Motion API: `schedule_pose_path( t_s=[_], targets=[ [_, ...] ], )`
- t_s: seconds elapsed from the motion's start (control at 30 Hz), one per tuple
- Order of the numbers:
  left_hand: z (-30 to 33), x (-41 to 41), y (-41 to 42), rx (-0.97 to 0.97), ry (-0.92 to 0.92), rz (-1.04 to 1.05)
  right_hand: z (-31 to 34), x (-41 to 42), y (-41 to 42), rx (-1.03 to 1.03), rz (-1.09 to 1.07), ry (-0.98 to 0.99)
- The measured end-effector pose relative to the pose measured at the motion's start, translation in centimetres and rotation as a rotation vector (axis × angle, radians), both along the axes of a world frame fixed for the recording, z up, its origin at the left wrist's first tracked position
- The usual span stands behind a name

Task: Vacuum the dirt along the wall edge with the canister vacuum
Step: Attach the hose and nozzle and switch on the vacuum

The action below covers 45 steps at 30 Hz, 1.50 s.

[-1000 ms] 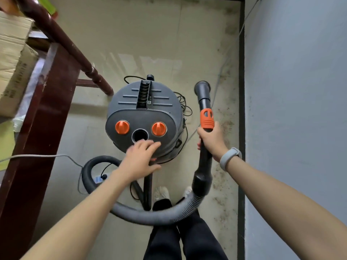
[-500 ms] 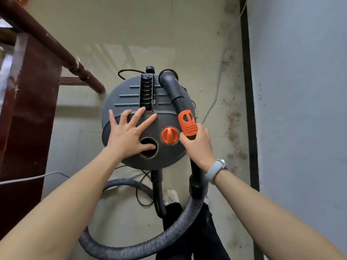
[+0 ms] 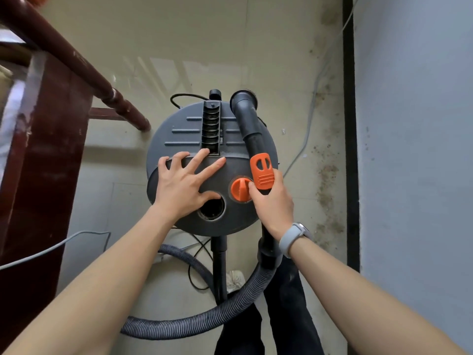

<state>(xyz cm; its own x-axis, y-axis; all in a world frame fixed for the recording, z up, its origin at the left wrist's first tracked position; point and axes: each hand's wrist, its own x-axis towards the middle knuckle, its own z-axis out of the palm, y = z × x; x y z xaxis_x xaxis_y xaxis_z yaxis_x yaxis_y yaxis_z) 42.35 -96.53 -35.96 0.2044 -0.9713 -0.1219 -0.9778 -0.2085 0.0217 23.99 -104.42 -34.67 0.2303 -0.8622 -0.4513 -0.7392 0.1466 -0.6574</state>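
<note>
Since the earlier frame we are keeping our left hand (image 3: 185,187) spread flat on the canister vacuum (image 3: 204,162) lid at centre frame, fingers straight, while our right hand (image 3: 272,203) is holding its clench round the black wand (image 3: 252,131) just below the orange slider (image 3: 262,172), crossing the lid at 1 o'clock. We are judging this as setup, not suction: the dirt (image 3: 326,180) is lying along the wall (image 3: 409,149) edge at 3 o'clock, and next the nozzle needs swinging down onto it.

Bare forearms; grey wristband (image 3: 290,238) on right wrist; dark trousers (image 3: 286,316); possibly white shoe (image 3: 234,279).
</note>
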Motion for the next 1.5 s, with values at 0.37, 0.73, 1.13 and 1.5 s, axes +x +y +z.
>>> schedule_pose_path(
  t_s=[0.37, 0.73, 1.13, 1.5],
  targets=[
    [-0.4, -0.8, -8.0, -0.054, 0.032, 0.449, -0.3, 5.3, -14.3, -0.069, 0.296, 0.054],
    [-0.8, 0.5, -13.5, -0.015, 0.041, 0.903, -0.7, 13.9, -23.5, -0.097, 0.693, -0.006],
    [-0.9, 4.2, -17.3, -0.068, 0.006, 1.273, -0.5, 25.9, -27.8, 0.001, 0.951, -0.053],
    [-1.6, 9.4, -22.8, -0.204, -0.054, 1.569, -0.5, 37.0, -31.0, 0.063, 1.179, -0.051]
  ],
)
